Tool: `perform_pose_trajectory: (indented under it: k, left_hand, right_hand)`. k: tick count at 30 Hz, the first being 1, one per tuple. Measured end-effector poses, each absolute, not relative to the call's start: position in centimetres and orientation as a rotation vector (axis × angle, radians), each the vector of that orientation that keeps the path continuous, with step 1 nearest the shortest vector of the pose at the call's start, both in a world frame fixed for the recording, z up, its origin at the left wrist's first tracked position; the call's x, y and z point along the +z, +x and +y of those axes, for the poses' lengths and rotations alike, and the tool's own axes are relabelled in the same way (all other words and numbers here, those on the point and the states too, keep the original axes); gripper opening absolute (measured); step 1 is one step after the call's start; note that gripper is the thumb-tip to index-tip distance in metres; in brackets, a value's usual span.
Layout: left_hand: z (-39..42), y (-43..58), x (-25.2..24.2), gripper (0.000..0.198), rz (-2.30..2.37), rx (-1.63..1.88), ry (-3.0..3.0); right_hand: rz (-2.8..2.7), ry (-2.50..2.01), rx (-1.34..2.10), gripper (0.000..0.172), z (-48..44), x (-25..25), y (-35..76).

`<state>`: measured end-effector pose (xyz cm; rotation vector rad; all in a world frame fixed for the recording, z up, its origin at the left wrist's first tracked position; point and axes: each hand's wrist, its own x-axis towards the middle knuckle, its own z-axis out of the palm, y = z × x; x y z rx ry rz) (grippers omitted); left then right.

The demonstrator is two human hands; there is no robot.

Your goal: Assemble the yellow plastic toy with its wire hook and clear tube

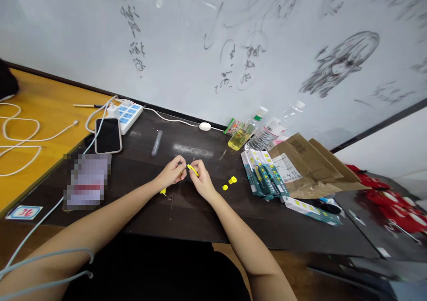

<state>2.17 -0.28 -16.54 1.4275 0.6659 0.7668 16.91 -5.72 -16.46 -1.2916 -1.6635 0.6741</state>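
Note:
Above the middle of the dark table, my left hand (174, 171) and my right hand (202, 181) meet almost fingertip to fingertip. Pinched in the right fingers is a slim yellow piece (192, 170). The left fingers are closed at its dark tip; what else they hold is mostly hidden. Under my left wrist lies another yellow part (163, 191), with a thin wire (170, 198) beside it. Two small yellow caps, one larger (232, 180) and one smaller (225, 187), rest to the right of my right hand. A clear tube (156, 143) lies beyond my left hand.
Printed boxes (263, 174), another long box (312, 210) and an opened cardboard package (303, 163) occupy the right. Bottles (243, 134) stand by the whiteboard (187, 47). At left are a phone (108, 135), a power strip (129, 116) and loose white cables (40, 134).

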Motion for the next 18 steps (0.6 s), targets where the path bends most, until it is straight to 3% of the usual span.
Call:
perform_pose_trajectory:
  k: [18]
  left_hand:
    - [-0.39,2.16,-16.32,0.014,0.661,0.768,1.439]
  right_hand:
    - [-1.715,-1.394,0.558,0.004,-5.77,-16.67,16.9]
